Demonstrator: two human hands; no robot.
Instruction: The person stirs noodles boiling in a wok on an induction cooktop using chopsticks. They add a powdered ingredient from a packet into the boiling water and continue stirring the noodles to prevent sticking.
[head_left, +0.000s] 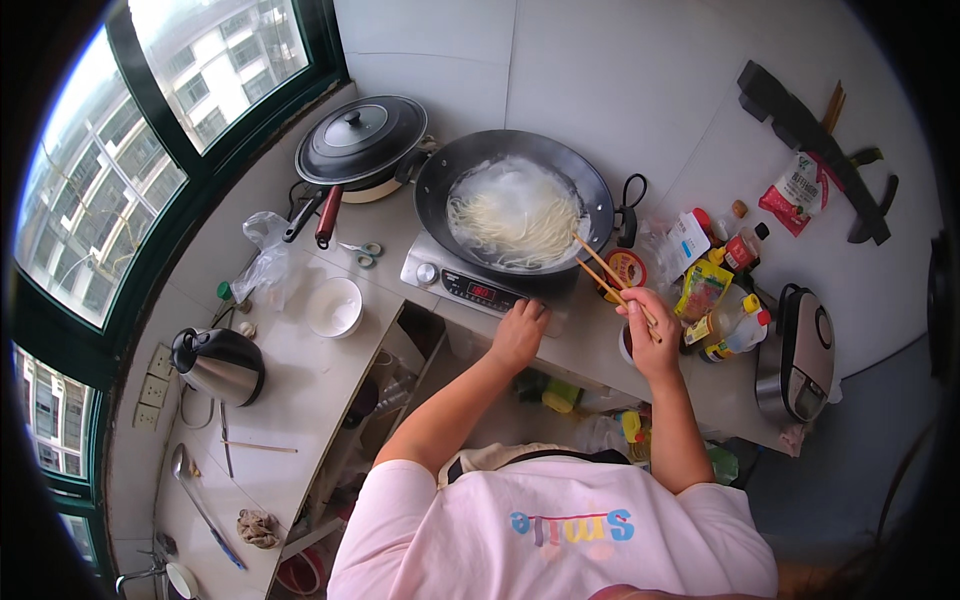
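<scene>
A black two-handled wok (433, 199) stands on an induction cooker (457, 262) with a lit red display. Pale noodles (525, 225) lie in steaming, foamy water inside it. My right hand (651, 330) grips a pair of wooden chopsticks (604, 270), whose tips reach the wok's near right rim, by the noodles. My left hand (523, 330) holds nothing and rests its fingers on the right part of the cooker's control panel; what lies under the fingertips is hidden. Behind my right hand, a small bowl (626, 346) is partly covered.
A lidded pan (360, 142) with handles jutting forward stands left of the wok. Scissors (366, 255), a white bowl (334, 307) and an electric kettle (221, 367) are on the left counter. Seasoning bottles (724, 322) and a rice cooker (799, 360) crowd the right. A knife rack (810, 142) hangs on the wall.
</scene>
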